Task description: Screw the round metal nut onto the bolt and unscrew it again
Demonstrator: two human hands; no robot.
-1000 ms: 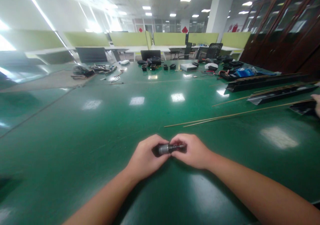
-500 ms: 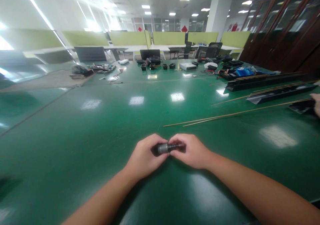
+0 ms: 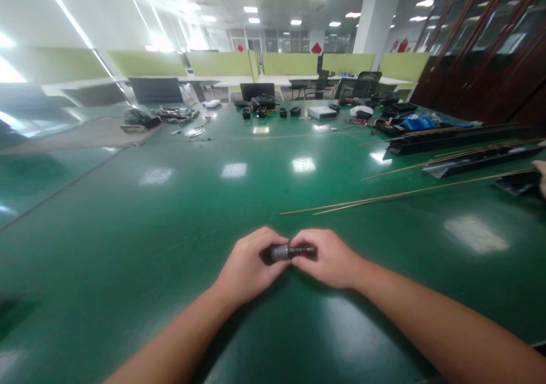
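Observation:
Between my hands lies a small dark cylindrical part (image 3: 280, 252) with a grey metal band and a thinner ridged shaft pointing right; it looks like a small motor with a shaft, though its exact kind is unclear. My left hand (image 3: 251, 267) is wrapped round its thicker left end, which the palm partly hides. My right hand (image 3: 326, 259) closes its thumb and fingers round the thin shaft end. The fingertips of both hands almost meet over the part, low above the green table (image 3: 191, 213).
Thin brass-coloured rods (image 3: 367, 202) lie beyond my hands to the right, near black channel-shaped trays (image 3: 452, 139). Another person's hand (image 3: 541, 173) shows at the right edge. Small black boxes (image 3: 283, 112), a white box (image 3: 322, 112) and tangled parts (image 3: 174, 115) line the far side.
Both hands keep their grip on the part with hardly any movement. The view has shifted very slightly, and a little more of the thin shaft shows clearly.

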